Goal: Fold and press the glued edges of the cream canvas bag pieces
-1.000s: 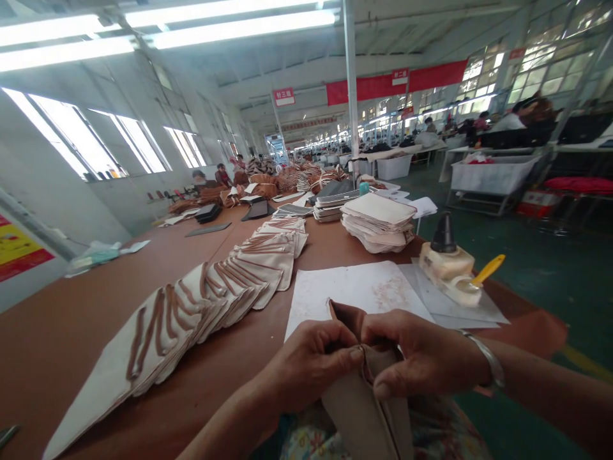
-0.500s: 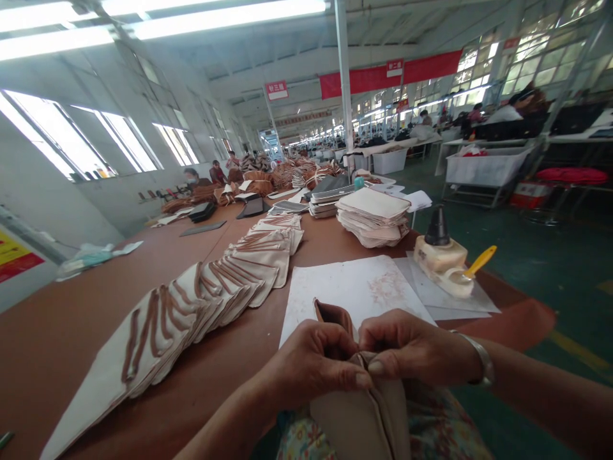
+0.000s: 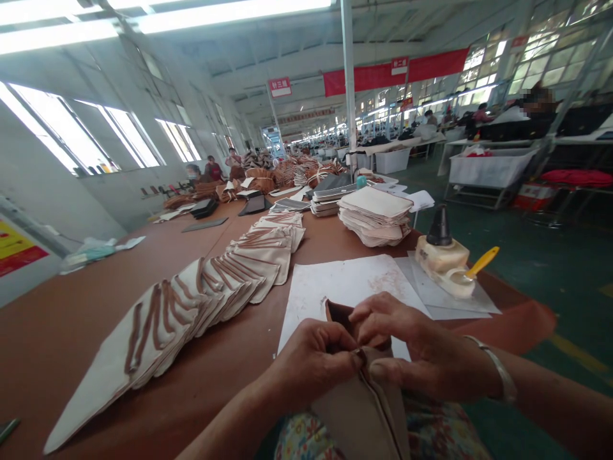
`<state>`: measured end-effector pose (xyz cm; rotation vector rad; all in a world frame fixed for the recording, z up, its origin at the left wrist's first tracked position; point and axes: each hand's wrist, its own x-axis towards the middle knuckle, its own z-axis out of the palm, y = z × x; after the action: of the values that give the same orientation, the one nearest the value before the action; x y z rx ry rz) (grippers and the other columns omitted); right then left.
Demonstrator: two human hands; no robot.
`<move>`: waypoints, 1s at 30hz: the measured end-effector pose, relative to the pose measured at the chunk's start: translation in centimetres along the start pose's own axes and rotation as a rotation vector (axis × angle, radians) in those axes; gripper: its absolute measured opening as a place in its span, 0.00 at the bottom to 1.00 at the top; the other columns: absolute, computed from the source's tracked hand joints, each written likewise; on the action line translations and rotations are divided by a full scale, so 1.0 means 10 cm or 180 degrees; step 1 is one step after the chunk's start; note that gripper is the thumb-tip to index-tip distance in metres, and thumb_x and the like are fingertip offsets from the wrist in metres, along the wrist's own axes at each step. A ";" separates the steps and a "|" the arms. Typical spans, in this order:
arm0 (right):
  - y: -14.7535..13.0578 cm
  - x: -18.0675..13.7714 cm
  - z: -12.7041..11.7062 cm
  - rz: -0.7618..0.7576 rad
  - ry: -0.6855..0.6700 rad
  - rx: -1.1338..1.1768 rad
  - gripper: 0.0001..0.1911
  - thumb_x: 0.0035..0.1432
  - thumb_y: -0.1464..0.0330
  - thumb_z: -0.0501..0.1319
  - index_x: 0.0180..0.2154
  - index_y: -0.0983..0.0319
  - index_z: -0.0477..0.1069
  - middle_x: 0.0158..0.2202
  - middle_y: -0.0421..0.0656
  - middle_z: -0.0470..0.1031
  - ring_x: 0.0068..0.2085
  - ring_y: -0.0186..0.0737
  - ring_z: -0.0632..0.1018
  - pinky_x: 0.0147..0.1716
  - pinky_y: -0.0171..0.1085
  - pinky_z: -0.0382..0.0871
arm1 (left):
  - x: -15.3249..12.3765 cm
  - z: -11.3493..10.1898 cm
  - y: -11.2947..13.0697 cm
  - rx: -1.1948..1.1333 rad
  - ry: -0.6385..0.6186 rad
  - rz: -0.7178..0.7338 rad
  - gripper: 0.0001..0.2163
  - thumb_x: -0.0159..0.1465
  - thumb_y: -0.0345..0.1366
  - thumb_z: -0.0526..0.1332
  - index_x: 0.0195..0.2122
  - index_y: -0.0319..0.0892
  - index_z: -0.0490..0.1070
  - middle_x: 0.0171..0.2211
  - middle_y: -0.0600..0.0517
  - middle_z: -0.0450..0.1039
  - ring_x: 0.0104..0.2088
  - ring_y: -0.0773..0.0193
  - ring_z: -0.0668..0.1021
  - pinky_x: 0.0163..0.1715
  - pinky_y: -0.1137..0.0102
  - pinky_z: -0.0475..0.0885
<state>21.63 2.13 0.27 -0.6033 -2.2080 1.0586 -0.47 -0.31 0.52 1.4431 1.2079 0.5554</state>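
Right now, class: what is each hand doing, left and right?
Left hand: closed, pinching the top edge of the beige cloth piece.
Right hand: closed, pinching the same cloth piece.

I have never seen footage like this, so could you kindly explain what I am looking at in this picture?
There is no machine here. A person wears a camera on the head, so you look forward and down over their own two bare hands. The left hand and the right hand, which wears a metal bracelet, both pinch the top of a beige piece with brown trim, at the near edge of a long brown table. Just beyond the hands lies a stained white sheet. To its left runs a fanned row of similar pieces. Behind it is a stack of flat pieces, and to the right stands a small pot with a yellow-handled brush. Other people work far back in the hall.
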 end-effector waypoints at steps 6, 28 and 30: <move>0.02 -0.01 0.06 0.0493 -0.0176 0.0281 0.11 0.62 0.61 0.62 0.38 0.64 0.69 0.29 0.38 0.68 0.29 0.33 0.66 0.27 0.31 0.60 | -0.02 0.02 0.08 0.0401 0.0082 0.0236 0.08 0.57 0.36 0.63 0.31 0.34 0.77 0.23 0.56 0.66 0.24 0.71 0.64 0.22 0.75 0.56; 0.26 -0.15 0.26 -0.0930 0.0406 -0.0160 0.10 0.62 0.76 0.57 0.43 0.62 0.74 0.34 0.45 0.72 0.32 0.34 0.71 0.30 0.31 0.64 | 0.01 0.03 -0.14 -0.0933 -0.0416 -0.0429 0.24 0.57 0.57 0.65 0.28 0.35 0.73 0.21 0.54 0.66 0.19 0.72 0.62 0.21 0.74 0.54; 0.30 -0.17 0.26 -0.1050 0.0325 -0.0438 0.10 0.62 0.77 0.58 0.43 0.63 0.74 0.33 0.45 0.71 0.30 0.34 0.69 0.28 0.31 0.62 | 0.03 0.04 -0.18 -0.0895 -0.0358 -0.0494 0.24 0.52 0.56 0.69 0.26 0.36 0.72 0.19 0.56 0.64 0.19 0.73 0.62 0.20 0.74 0.53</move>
<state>21.46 1.47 -3.98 -0.3259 -2.2059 0.6963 -0.66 -0.51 -1.32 1.1185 1.0941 0.5077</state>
